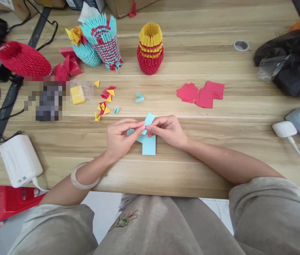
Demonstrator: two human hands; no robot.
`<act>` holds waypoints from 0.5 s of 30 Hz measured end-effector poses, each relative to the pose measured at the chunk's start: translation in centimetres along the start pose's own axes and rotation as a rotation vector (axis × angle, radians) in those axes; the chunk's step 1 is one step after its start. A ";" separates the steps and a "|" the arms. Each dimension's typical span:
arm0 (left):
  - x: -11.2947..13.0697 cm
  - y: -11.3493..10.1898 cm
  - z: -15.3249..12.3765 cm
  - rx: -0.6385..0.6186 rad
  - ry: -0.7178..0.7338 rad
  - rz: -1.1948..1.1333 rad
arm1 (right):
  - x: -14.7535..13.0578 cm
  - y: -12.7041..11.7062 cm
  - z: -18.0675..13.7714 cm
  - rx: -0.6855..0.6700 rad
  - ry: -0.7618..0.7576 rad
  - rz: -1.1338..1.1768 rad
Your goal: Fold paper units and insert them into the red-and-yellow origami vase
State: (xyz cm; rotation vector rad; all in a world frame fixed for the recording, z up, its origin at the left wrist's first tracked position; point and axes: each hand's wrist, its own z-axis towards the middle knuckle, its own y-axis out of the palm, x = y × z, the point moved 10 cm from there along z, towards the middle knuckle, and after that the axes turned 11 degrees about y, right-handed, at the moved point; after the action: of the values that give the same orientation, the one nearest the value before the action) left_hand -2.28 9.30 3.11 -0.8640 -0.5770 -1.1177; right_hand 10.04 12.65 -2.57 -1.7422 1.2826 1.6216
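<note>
Between my two hands is a narrow light-blue paper strip (150, 119), held up just above the table. My left hand (123, 136) pinches its left edge with thumb and fingertips. From the other side, my right hand (167, 130) grips it between thumb and bent fingers. Under my hands lie flat light-blue paper sheets (149, 146), partly hidden by my fingers. Beyond them sit a folded light-blue piece (139, 98) and a smaller folded blue piece (116, 110). Several red and yellow folded triangles (103, 108) are scattered to the left of these.
Red paper sheets (205, 96) lie at the right. At the back stand a red-and-yellow paper vase (150, 49) and a blue-and-red one (104, 44). A white power bank (21, 161) with a cable is at left, a white charger (284, 129) at right, a black bag (290, 60) beyond.
</note>
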 end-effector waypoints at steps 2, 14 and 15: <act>-0.1 0.0 0.0 0.003 0.003 -0.014 | 0.0 0.0 0.0 -0.002 -0.010 -0.021; -0.1 0.2 -0.1 0.009 -0.011 -0.050 | 0.2 0.5 -0.2 -0.023 -0.087 -0.225; -0.2 0.2 -0.1 0.011 -0.024 -0.058 | 0.3 0.6 -0.2 -0.020 -0.086 -0.237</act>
State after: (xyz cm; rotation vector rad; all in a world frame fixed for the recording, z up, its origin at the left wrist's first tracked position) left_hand -2.17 9.33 2.81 -0.8570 -0.6312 -1.1564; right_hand 9.66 12.09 -2.66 -1.7424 0.9823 1.5588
